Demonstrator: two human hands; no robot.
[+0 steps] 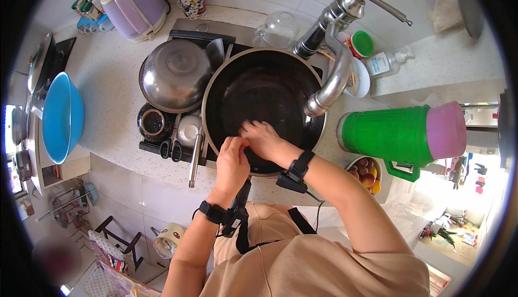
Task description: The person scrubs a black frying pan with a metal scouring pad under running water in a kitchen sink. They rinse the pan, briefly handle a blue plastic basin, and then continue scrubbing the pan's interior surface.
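A large dark wok with a pale rim sits under a metal faucet. My left hand is at the wok's near left rim with its fingers bent together; whether anything is between them cannot be told. Beside it, my right hand reaches over the near inside of the wok, fingers slightly curled and pointing left. The two hands are very close or touching. Faint wet-looking shine shows on the wok's dark inner wall.
To the left stand an upturned metal bowl, a dark ceramic pot, a white bowl and a blue basin. On the right are a green pitcher, a fruit bowl and a pump bottle.
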